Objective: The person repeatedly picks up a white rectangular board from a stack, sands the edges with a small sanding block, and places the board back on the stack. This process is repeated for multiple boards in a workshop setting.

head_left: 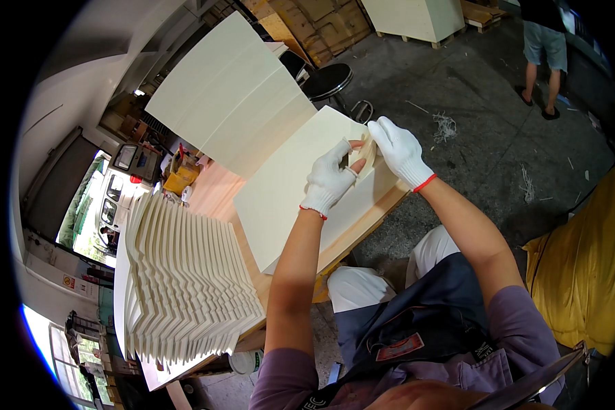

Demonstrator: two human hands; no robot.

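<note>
Fingers of both gloved hands meet at the far corner of a cream panel [301, 184] lying flat on the bench [215, 195]. Left hand [329, 179]: thumb and forefinger pressed together on a small tan block [363, 156], apparently a sanding pad, though its make cannot be told. Right hand [401, 152]: fingers curled over the same block from the far side, so both hands pinch it against the panel's corner. The block sits between the two sets of fingertips, touching the panel edge nearest the floor side of the bench.

Step in hand, as judged: dressing or smoothing the corner of the top panel. A next move would call for steady downward pressure and a firm hold on the block, with the panel kept from sliding off the bench edge.

Surroundings: a fanned stack of like panels [184, 287] lies on the bench at the person's left; more panels [232, 89] are spread beyond the worked one. A black stool [326, 80] stands on the concrete floor [485, 102], and another person [545, 55] stands well apart at upper right. Yellow cloth [584, 273] hangs at right.
</note>
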